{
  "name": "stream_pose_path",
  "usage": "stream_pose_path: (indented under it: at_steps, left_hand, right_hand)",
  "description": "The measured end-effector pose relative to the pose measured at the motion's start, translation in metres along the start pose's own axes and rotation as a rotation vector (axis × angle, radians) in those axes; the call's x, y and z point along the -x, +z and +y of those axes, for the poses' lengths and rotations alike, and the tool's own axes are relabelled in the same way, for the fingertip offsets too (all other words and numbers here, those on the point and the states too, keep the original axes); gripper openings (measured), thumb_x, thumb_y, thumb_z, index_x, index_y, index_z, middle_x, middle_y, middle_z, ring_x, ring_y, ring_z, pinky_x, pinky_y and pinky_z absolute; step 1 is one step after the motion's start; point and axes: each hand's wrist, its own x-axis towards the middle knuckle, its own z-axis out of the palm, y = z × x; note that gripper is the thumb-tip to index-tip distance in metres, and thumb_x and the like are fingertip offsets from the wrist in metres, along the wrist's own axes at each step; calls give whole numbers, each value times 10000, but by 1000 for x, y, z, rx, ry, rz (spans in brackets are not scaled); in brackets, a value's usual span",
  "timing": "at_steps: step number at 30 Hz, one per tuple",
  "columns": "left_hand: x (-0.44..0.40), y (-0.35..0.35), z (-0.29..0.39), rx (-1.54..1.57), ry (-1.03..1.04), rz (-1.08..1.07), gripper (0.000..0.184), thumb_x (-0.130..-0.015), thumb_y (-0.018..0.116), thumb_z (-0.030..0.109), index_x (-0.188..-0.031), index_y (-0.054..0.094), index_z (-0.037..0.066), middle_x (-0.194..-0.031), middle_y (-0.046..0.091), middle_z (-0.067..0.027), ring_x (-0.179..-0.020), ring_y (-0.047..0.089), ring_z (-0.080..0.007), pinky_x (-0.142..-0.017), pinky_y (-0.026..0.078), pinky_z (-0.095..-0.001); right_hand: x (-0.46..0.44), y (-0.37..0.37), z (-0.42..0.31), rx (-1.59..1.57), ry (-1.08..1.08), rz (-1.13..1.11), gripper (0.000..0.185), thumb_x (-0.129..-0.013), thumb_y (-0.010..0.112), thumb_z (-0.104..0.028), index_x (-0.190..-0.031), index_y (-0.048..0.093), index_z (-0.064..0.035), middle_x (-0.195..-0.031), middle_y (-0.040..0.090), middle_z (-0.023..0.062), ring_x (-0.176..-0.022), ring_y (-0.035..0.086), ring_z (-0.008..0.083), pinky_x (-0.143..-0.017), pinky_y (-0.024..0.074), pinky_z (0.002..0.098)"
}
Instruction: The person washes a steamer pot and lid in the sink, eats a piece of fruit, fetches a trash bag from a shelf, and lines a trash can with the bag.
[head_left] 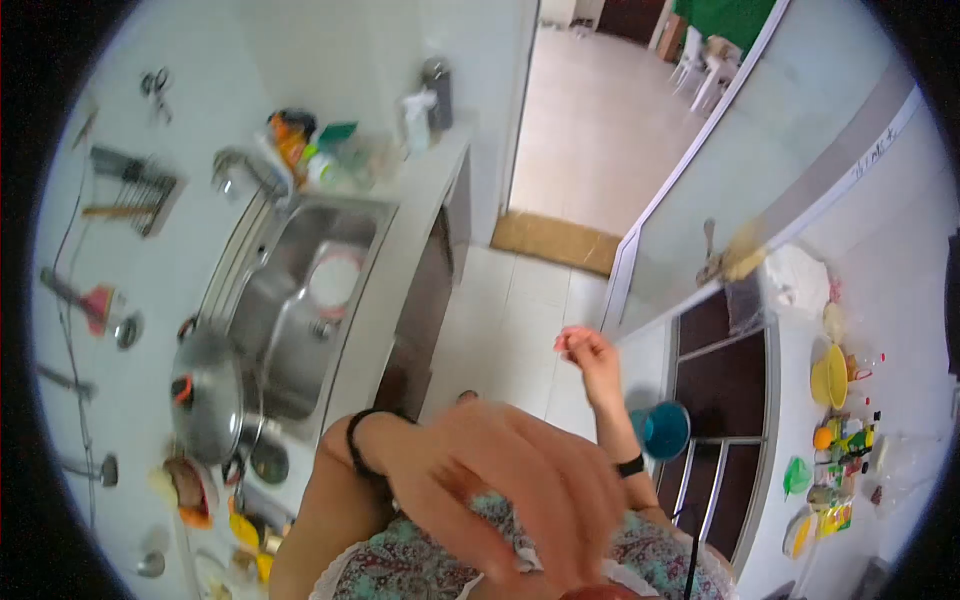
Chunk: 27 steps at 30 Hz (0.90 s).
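Large and blurred in the foreground, my left hand [510,470] reaches across the front of the patterned garment [390,560], its fingers bent downward. Motion smears its fingertips, so I cannot make out whether it holds anything. A red rounded thing [600,592] shows near it at the bottom edge. My right hand [588,352] is farther out over the white floor tiles, its fingers closed on a small pink item [572,338]. Each wrist has a black band.
At left, a counter holds a steel sink [285,330] and a lidded pot [210,390]. A blue-green bucket [664,430] stands on the floor at right. Bottles and a yellow basket [829,376] sit on the right counter. Ahead are a doorway and glass door [740,170].
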Motion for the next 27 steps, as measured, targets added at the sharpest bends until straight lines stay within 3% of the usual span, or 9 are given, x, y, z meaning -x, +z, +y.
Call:
stream_pose_path:
  at_steps: [1, 5, 7, 8, 10, 15, 19, 23, 27]
  left_hand:
    - [-1, -37, 3, -95, 5, 60, 158, -867, 638, 179, -893, 655, 24, -945, 638, -150, -805, 600, -274, -709, 482, -394]
    - [49, -206, 10, -261, 8, 712, 210, -864, 639, 265, -872, 595, 59, -858, 598, -61, -732, 547, -191, -602, 456, -342]
    - [79, -299, 9, -169, 32, 1071, 165, -897, 595, 234, -910, 595, 69, -838, 596, -52, -766, 555, -163, -634, 461, -291]
    - [86, -342, 6, -164, 23, 1032, 165, -897, 595, 234, -910, 595, 69, -838, 596, -52, -766, 555, -163, -634, 461, -291]
    - [83, -423, -5, -90, -16, 1394, 135, -894, 595, 222, -929, 596, 92, -872, 598, -26, -764, 554, -126, -637, 475, -272]
    - [-2, -589, -65, 203, -146, 1331, 119, -897, 580, 212, -940, 597, 102, -882, 594, -11, -770, 551, -112, -646, 484, -262]
    - [-103, -713, -115, 374, -340, 1153, 112, -899, 569, 209, -918, 590, 101, -873, 588, -24, -768, 545, -123, -647, 471, -258]
    - [-195, -846, -152, 364, -420, 1125, 78, -892, 571, 185, -888, 578, 107, -857, 580, -20, -753, 539, -121, -637, 461, -249]
    - [-270, -985, -170, 298, -425, 1227, 67, -891, 567, 179, -894, 579, 113, -829, 586, -5, -721, 548, -120, -626, 461, -248]
  right_hand:
    - [-28, -10, 6, -34, -9, -13, 235, -939, 535, -224, -1021, 603, -14, -902, 644, 46, -835, 601, 121, -761, 485, 260]
    - [-154, -49, -2, 5, -99, 27, 252, -940, 536, -228, -1015, 599, 4, -892, 643, 58, -837, 600, 125, -754, 488, 259]
    - [-223, -67, -14, -55, -71, 160, 215, -934, 536, -200, -961, 620, -4, -846, 648, 45, -734, 562, 99, -684, 463, 237]
    - [-258, -79, -21, -58, -100, 187, 215, -934, 536, -200, -961, 620, -4, -846, 648, 45, -734, 562, 99, -684, 463, 237]
    - [-331, -110, -32, -54, -47, 264, 220, -933, 546, -207, -963, 625, -3, -830, 644, 43, -717, 554, 95, -674, 466, 240]
    - [-473, -158, -100, -195, -93, 435, 164, -924, 539, -142, -958, 617, -2, -833, 629, 43, -749, 584, 114, -712, 489, 243]
    - [-574, -217, -92, -258, -23, 451, 146, -923, 524, -109, -976, 611, -4, -867, 636, 50, -782, 611, 126, -720, 511, 258]
    - [-691, -276, -93, -319, 118, 502, 157, -917, 517, -115, -1011, 598, -19, -868, 637, 67, -774, 624, 152, -695, 518, 273]
    - [-846, -361, -117, -432, 61, 460, 132, -910, 538, -132, -981, 599, -38, -862, 638, 47, -764, 617, 129, -663, 505, 241]
